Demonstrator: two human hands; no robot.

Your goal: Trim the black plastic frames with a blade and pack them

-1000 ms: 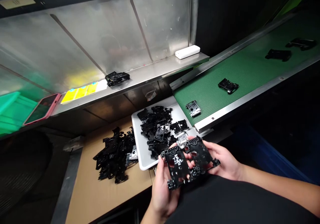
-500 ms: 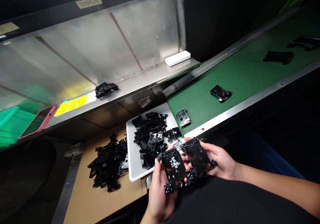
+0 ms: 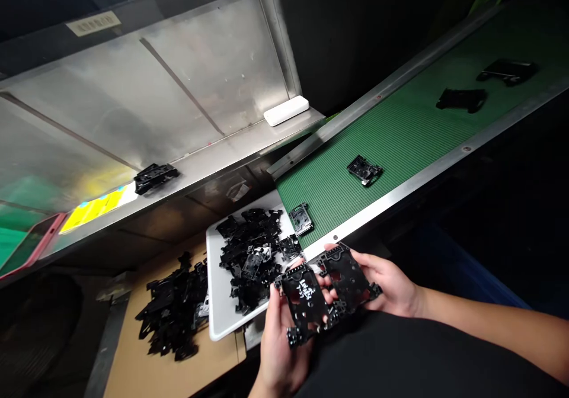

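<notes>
Both my hands hold a black moulded plastic frame [image 3: 326,291], made of two joined panels with white markings on the left one. My left hand [image 3: 282,344] grips the near left panel from below. My right hand [image 3: 386,282] holds the right panel at its outer edge. Just beyond them, a heap of black plastic parts [image 3: 251,262] lies on a white tray [image 3: 214,303]. A second black heap [image 3: 173,309] rests on a cardboard sheet [image 3: 169,374]. Several black parts lie on a green conveyor belt [image 3: 400,131], the nearest [image 3: 301,219] close to the tray.
A steel shelf [image 3: 231,152] holds a black part [image 3: 155,179], a white box [image 3: 285,111] and yellow labels [image 3: 93,211]. A phone in a pink case [image 3: 31,247] lies at the far left. A steel rail [image 3: 391,199] edges the belt's near side.
The whole scene has slid left and slightly down as my view turned. My hands keep the same hold on the frame, which sits a little further left.
</notes>
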